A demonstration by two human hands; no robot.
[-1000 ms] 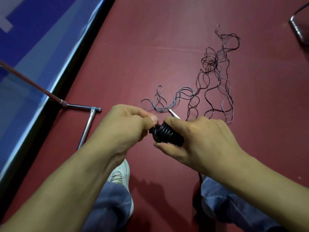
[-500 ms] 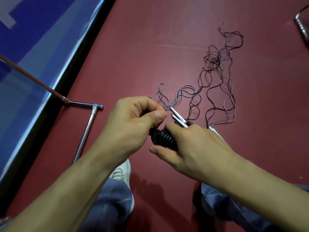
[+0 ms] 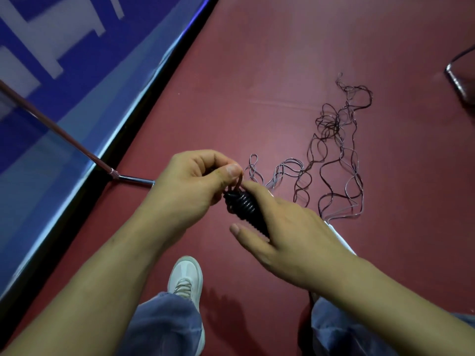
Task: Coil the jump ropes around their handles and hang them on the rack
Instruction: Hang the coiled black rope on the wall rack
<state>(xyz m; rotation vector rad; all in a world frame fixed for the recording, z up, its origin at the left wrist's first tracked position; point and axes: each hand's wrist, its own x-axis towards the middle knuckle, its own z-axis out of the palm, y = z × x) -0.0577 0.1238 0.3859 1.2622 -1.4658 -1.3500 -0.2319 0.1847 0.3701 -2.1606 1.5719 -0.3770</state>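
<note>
A black coil of jump rope [image 3: 243,204] is wound tightly round its handles, held over the red floor at the centre of the head view. My right hand [image 3: 288,232] grips the coiled bundle from the right, index finger laid along its top and thumb underneath. My left hand [image 3: 195,183] pinches the rope end at the top of the coil between thumb and curled fingers. Several loose jump ropes [image 3: 334,155] lie tangled on the floor beyond my hands. A white handle [image 3: 339,237] shows just past my right wrist.
A chrome rack foot [image 3: 133,179] and its slanted pole [image 3: 51,124] stand at the left, beside a blue mat [image 3: 64,86] with a black edge. Another metal frame [image 3: 460,80] sits at the far right. My white shoe [image 3: 186,278] and jeans are below.
My left hand has lifted its pinch to the top end of the coil. My right hand slid back along the bundle, baring more of the black coil.
</note>
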